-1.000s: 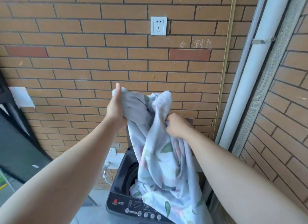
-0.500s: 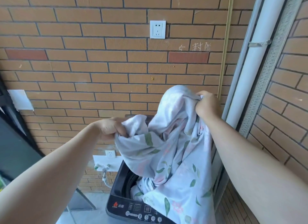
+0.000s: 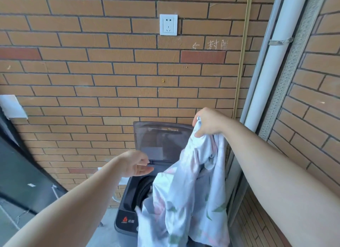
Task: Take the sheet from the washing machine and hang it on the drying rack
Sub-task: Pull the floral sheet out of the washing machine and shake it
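Fingers of right hand (image 3: 207, 124) clamped on top of one sheet (image 3: 185, 200), hanging over right side of one open-lidded washing machine (image 3: 127, 223). Fingers of left hand (image 3: 135, 164) loosely apart, gripping nothing.

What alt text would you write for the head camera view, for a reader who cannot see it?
A person's right hand grips a floral white sheet, which hangs down over the open top-loading washing machine. The left hand is open and empty near the raised lid, before a brick wall.
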The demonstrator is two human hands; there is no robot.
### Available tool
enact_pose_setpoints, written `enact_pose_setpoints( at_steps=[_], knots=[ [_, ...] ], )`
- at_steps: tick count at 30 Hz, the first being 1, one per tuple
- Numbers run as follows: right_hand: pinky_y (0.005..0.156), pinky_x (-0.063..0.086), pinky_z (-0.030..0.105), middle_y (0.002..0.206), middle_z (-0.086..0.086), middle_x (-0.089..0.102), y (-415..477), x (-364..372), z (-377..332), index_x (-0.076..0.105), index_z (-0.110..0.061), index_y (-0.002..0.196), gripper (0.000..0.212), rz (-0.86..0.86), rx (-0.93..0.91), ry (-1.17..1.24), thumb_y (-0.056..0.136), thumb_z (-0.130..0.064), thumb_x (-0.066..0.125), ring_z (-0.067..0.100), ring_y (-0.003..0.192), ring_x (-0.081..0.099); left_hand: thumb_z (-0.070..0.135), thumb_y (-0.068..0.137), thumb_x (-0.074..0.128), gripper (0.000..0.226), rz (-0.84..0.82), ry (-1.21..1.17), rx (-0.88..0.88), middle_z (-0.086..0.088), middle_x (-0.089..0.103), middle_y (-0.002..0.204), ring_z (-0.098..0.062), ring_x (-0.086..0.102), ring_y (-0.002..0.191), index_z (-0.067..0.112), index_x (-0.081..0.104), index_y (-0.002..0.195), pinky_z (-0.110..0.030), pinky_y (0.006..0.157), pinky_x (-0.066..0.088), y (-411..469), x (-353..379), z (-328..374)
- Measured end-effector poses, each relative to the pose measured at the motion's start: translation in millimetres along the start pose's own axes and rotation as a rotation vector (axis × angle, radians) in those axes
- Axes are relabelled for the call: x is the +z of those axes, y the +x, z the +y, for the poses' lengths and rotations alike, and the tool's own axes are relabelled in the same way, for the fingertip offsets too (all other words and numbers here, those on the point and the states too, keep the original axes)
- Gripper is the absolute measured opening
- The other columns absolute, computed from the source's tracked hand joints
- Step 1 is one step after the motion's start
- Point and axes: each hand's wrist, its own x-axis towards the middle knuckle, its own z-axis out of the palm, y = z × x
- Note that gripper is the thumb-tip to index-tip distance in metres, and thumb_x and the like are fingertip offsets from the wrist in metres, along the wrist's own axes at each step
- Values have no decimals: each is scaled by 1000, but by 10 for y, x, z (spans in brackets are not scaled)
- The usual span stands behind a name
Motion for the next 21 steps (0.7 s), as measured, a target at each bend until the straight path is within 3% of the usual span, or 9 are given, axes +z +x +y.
enact_pose_setpoints(
  at_steps=[3, 7, 9, 12, 15, 17, 21],
  knots=[
    [68, 50, 32, 90, -4, 64, 12, -1, -42, 68, -24, 87, 14, 61, -119, -112, 76, -18, 74, 24, 89, 62, 0, 83, 72, 63, 4, 391, 177, 0, 54, 140, -20, 58, 117, 21, 51, 138, -37, 92, 54, 26, 147, -187],
    [64, 42, 34, 93, -4, 53, -5, -33, -96, 58, -26, 89, 9, 201, -209, -123, 90, -18, 64, 24, 86, 55, 18, 77, 84, 82, -211, 569, 280, 3, 46, 149, -15, 44, 133, 27, 43, 147, -29, 101, 40, 110, 437, -445],
    [62, 42, 35, 95, -3, 50, -22, -63, -119, 55, -26, 93, 9, 283, -241, -138, 95, -22, 62, 25, 82, 55, 26, 73, 86, 75, -294, 604, 281, 5, 58, 138, -12, 52, 125, 29, 52, 139, -31, 101, 41, 136, 593, -551],
    [70, 48, 41, 106, -4, 48, -45, -125, -107, 52, -29, 108, 14, 352, -232, -146, 97, -28, 61, 28, 83, 55, 28, 69, 85, 55, -379, 551, 235, 8, 72, 114, -11, 66, 104, 29, 64, 121, -30, 88, 48, 127, 718, -663],
    [71, 45, 38, 117, -3, 45, -50, -173, -27, 52, -28, 122, 29, 331, -159, -147, 96, -28, 63, 27, 88, 54, 27, 65, 89, 53, -400, 578, 164, 1, 74, 112, -20, 69, 107, 18, 71, 115, -42, 98, 52, 141, 679, -732],
    [70, 45, 37, 119, 0, 46, -45, -179, 54, 53, -25, 123, 29, 354, -113, -136, 96, -26, 64, 27, 88, 54, 29, 61, 89, 53, -379, 747, 131, 2, 75, 109, -22, 69, 107, 18, 74, 111, -45, 101, 51, 170, 579, -758],
    [71, 52, 43, 108, 9, 49, -46, -183, 157, 56, -12, 106, 21, 507, 23, -81, 95, -28, 65, 36, 85, 58, 39, 56, 89, 66, -283, 1045, 19, 0, 69, 113, -18, 68, 100, 17, 68, 114, -35, 92, 57, 178, 260, -850]
  ],
)
